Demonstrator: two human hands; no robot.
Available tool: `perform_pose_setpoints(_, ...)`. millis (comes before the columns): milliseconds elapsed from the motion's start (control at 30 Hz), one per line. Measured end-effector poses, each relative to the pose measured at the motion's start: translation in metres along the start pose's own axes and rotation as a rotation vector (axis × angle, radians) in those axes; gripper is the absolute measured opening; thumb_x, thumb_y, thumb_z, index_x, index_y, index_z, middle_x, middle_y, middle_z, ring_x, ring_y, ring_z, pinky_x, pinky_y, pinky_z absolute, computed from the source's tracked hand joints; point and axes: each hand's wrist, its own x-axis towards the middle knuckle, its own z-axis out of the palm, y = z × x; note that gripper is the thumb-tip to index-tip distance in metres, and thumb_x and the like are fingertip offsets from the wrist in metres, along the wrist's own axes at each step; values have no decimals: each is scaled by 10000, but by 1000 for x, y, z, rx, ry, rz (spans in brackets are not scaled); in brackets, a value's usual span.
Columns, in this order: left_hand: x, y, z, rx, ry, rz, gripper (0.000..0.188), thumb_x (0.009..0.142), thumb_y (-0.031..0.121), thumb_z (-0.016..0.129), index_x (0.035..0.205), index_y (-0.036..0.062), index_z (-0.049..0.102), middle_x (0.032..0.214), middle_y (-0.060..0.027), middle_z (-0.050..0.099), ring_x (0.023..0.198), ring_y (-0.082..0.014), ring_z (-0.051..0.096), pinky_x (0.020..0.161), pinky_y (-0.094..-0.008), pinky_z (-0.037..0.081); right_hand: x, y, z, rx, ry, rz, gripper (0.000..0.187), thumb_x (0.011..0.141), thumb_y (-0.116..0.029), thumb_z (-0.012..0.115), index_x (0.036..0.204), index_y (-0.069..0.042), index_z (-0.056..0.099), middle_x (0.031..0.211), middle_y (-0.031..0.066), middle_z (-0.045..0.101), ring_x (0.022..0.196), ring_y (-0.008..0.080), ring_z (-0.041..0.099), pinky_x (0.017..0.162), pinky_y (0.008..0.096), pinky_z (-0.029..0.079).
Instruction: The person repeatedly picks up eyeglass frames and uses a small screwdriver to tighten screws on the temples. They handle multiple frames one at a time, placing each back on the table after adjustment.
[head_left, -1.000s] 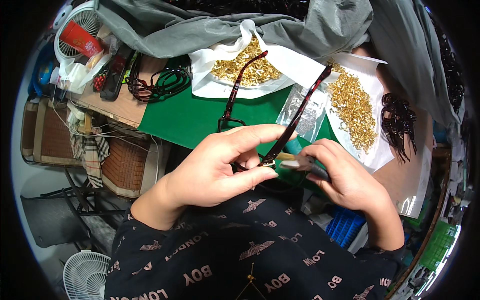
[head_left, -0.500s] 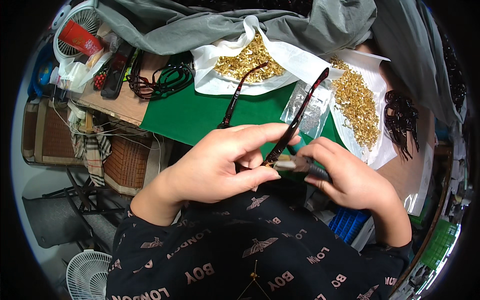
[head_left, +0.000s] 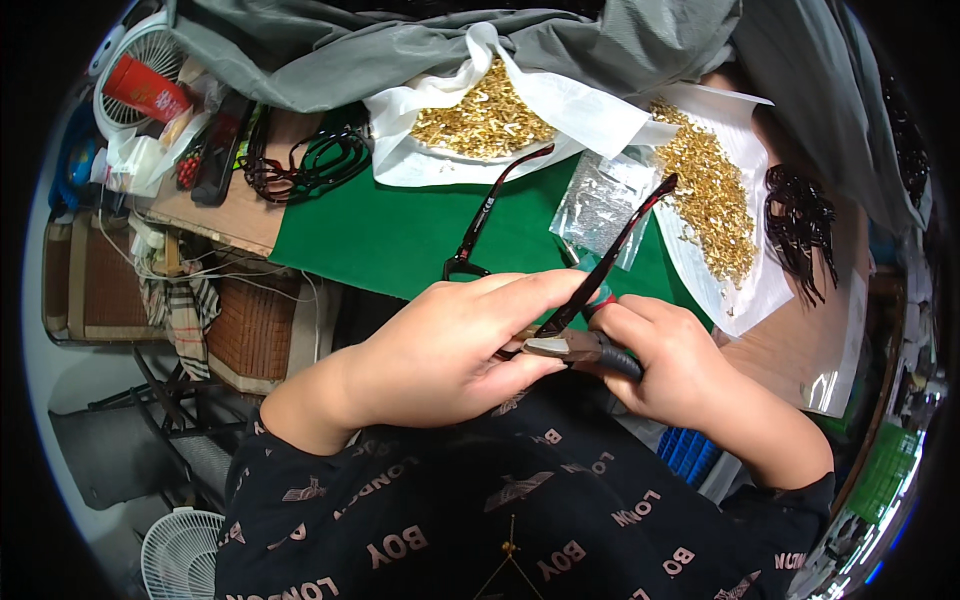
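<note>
My left hand [head_left: 430, 345] is closed around a dark tortoiseshell eyeglass frame [head_left: 465, 265], most of its front hidden behind my fingers. Both temples stick up away from me; the right-hand temple [head_left: 618, 250] rises between my hands. In my right hand [head_left: 670, 365] is a pair of pliers [head_left: 598, 352] with dark grips. Their pale-tipped jaws lie against the base of that temple, beside my left fingertips; whether they grip it I cannot tell. A teal-and-red handle [head_left: 603, 293], perhaps a screwdriver's, shows above my right fingers.
Gold-coloured metal pieces [head_left: 485, 115] lie heaped on white sheeting [head_left: 395, 165], with a second heap [head_left: 712, 200] to the right. A clear bag [head_left: 600, 205] of small parts rests on the green mat [head_left: 400, 230]. Dark frames [head_left: 320, 165] sit left, dark temples [head_left: 800, 225] right.
The pliers and my right hand have moved slightly left and down, bringing the jaws against the temple's base. The eyeglass frame has tilted rightward, and more of its rim shows.
</note>
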Motion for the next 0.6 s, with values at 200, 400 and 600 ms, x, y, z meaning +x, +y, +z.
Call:
perform_pose_setpoints(200, -1, 0, -1, 24, -37, 71, 615, 714, 76, 772, 1270, -9, 524, 1150, -120, 652, 1034, -257, 635, 871, -325, 497, -7, 4, -2, 191, -32, -24, 340, 806, -271, 705, 1036, -60, 569, 877, 124, 534, 828, 321, 544, 760, 407, 458)
perform_pose_setpoints(400, -20, -53, -11, -810, 364, 280, 492, 909, 98, 602, 1347, -37, 424, 1037, -115, 604, 636, -110, 546, 502, -207, 445, -35, 31, -17, 201, 160, 187, 267, 765, -12, 628, 1016, -45, 545, 931, 136, 540, 894, 330, 543, 823, 390, 442)
perform_pose_setpoints(600, -21, -107, -29, -1314, 645, -33, 411, 1026, 196, 382, 1342, -66, 395, 743, -1, 388, 561, -83, 349, 494, -211, 320, -25, 107, -23, -120, 365, 554, 131, 770, -77, 673, 816, -1, 577, 810, 191, 591, 779, 378, 586, 701, 428, 465)
